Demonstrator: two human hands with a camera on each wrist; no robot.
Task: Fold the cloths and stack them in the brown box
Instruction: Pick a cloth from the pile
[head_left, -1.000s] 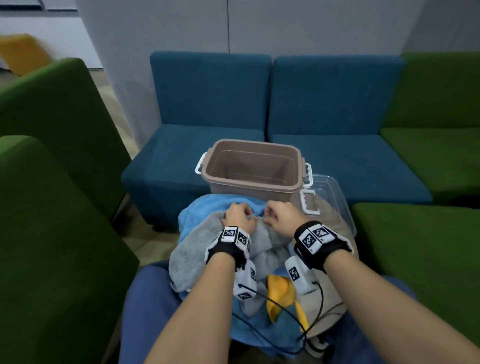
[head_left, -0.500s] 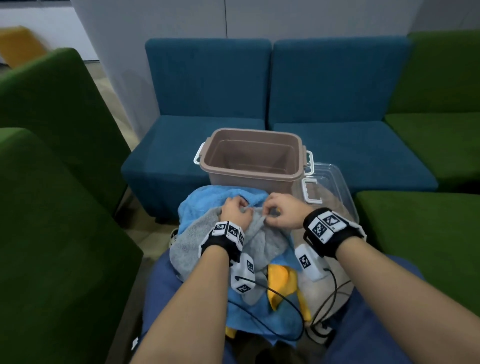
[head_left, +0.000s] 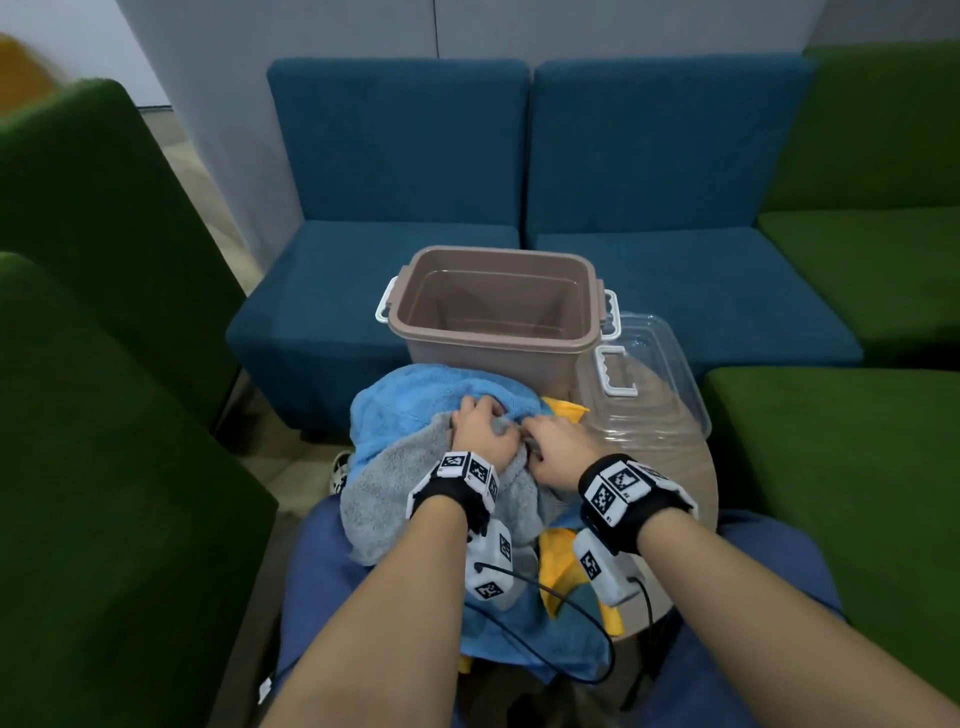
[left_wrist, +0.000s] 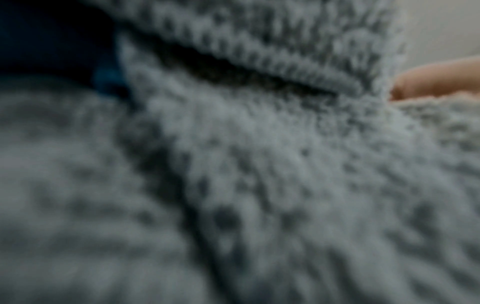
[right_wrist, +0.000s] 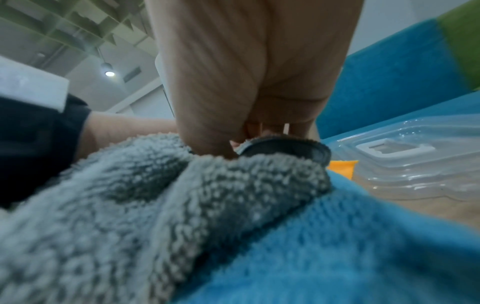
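A grey fluffy cloth lies crumpled on top of a light blue cloth and a yellow cloth on a small round table. My left hand grips the grey cloth's far edge with curled fingers. Close beside it, my right hand pinches the same edge between thumb and fingers. The grey cloth fills the left wrist view, blurred. The brown box stands empty just beyond the cloths.
A clear plastic lid with a white handle lies right of the box on the table. Blue sofa seats stand behind; green seats flank both sides. Cables run from my wrist cameras over the cloths.
Both hands stay on the grey cloth's far edge, close together. A yellow cloth corner now shows just beyond my right hand. The view has shifted a little.
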